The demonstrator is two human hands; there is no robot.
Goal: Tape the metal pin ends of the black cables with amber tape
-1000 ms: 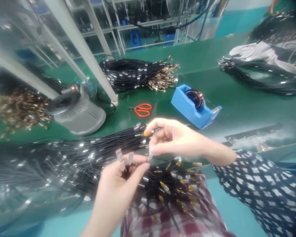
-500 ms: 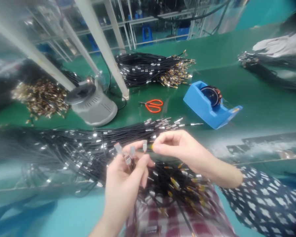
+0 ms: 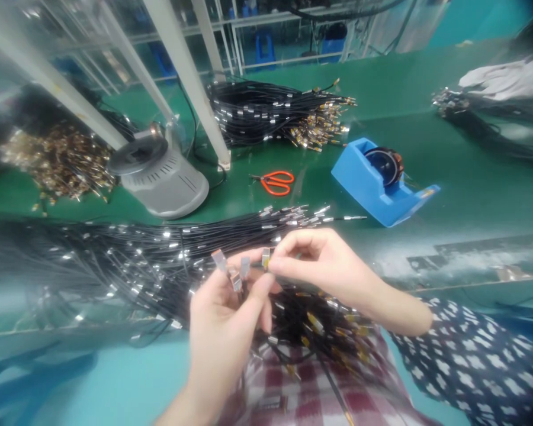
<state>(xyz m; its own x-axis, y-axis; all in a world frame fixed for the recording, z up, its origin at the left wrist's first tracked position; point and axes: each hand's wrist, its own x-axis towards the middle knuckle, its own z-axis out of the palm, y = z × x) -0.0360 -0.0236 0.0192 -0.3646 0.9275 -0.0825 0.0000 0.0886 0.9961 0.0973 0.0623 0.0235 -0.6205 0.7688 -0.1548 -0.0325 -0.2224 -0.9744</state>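
My left hand (image 3: 220, 322) is closed around several cable ends, whose flat metal connectors (image 3: 236, 280) stick up between the fingers. One connector (image 3: 266, 254) stands apart, held by the left thumb and finger. My right hand (image 3: 333, 263), thumb and forefinger pinched, is at this connector with a small yellow piece, apparently tape (image 3: 266, 264), mostly hidden by the fingertips. Below both hands, black cables (image 3: 302, 316) with yellow-wrapped ends lie over a checked cloth on my lap.
A blue tape dispenser (image 3: 359, 177) with an amber roll stands behind my right hand. Orange-handled scissors (image 3: 279, 182) lie near a grey round-based device (image 3: 164, 183). Cable bundles lie along the front edge (image 3: 128, 248), at the back (image 3: 266, 112) and at far right (image 3: 475, 121).
The small yellow piece in my right fingers has moved left onto the separate connector, closing the gap between them. My left hand keeps its hold on the cables. The view has shifted slightly.
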